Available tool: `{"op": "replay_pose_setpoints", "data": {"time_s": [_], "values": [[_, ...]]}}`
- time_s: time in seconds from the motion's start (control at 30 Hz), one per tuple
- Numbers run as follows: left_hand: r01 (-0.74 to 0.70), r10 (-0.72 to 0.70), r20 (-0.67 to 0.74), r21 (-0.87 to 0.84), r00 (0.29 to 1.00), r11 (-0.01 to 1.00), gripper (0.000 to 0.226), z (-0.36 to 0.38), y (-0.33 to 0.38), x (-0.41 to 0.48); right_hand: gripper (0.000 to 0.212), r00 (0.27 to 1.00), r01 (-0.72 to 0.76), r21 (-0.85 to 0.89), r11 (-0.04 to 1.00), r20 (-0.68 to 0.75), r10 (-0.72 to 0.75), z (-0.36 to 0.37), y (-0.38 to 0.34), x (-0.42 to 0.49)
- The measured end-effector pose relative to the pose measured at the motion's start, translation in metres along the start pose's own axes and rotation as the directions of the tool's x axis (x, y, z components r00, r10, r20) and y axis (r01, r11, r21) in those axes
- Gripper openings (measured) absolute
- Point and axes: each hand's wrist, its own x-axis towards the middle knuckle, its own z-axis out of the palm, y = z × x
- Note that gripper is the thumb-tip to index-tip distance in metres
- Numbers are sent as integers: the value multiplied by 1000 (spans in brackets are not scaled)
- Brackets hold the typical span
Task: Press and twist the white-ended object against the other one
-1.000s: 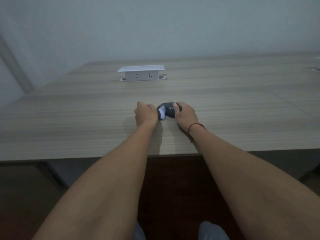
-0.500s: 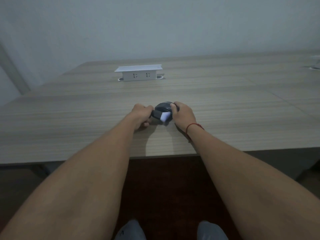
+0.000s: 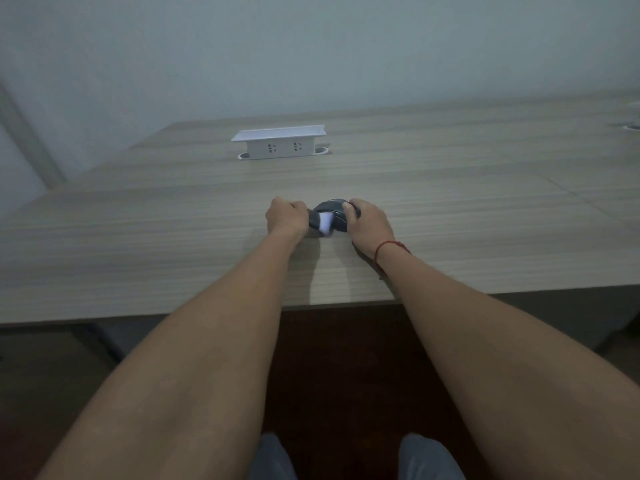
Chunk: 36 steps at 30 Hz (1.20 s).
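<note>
A small dark rounded object (image 3: 333, 213) with a pale lilac patch on its near side lies on the wooden table (image 3: 138, 244), between my two hands. My left hand (image 3: 286, 218) grips a dark strip that runs out from the object's left side. Round the object's right side my right hand (image 3: 367, 221) is curled, thumb on its top. A red string circles my right wrist. What the object is cannot be made out; its far side is hidden.
A white raised socket box (image 3: 279, 143) stands at the table's middle back. A second cable port (image 3: 632, 127) shows at the far right edge. The wall runs close behind the table. My knees show below the near table edge.
My left hand has drawn a little to the left, pulling the dark strip out from the object. My right hand has stayed on the object.
</note>
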Motion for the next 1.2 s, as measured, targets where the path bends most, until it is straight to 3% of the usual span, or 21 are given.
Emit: {"op": "replay_pose_setpoints", "data": {"time_s": [0.07, 0.13, 0.23, 0.3, 0.4, 0.53, 0.77, 0.9, 1.07, 1.2], "values": [[45, -47, -106, -25, 993, 999, 35, -2, -2, -2, 34, 1000, -4, 2, 1000, 1, 4, 0, -1, -1], [57, -54, 35, -89, 998, 994, 34, -1, -6, -2, 35, 1000, -13, 4, 1000, 0, 13, -1, -1, -1], [58, -53, 214, -15, 975, 998, 23, -2, -1, -8, 36, 1000, -21, 3, 1000, 7, 20, -1, -3, 1], [41, -38, 138, -13, 990, 999, 28, 1, 3, -8, 34, 1000, -16, 8, 1000, 17, 16, -3, -2, 1], [50, -49, -150, 1, 987, 999, 34, 1, 1, -6, 31, 999, -12, 31, 999, 41, 11, -6, -2, -1], [12, -43, -275, -113, 961, 994, 32, -7, -4, -3, 36, 998, 10, 4, 1000, 65, -11, -8, -6, -7], [-159, 141, -190, -84, 972, 984, 22, -6, -5, -10, 65, 990, 40, -93, 995, 139, -27, -11, -4, -12], [-146, 144, -225, 11, 964, 989, 29, -15, -9, -4, 65, 974, 55, 0, 998, 219, -54, -22, -5, -13], [-223, 175, -280, -149, 944, 963, 32, -14, -3, -10, 63, 964, 62, 18, 998, 258, -65, -30, -9, -18], [-252, 223, -206, -127, 953, 959, 27, 2, 6, -17, 47, 973, 59, 23, 998, 224, -63, -25, -11, -21]]}}
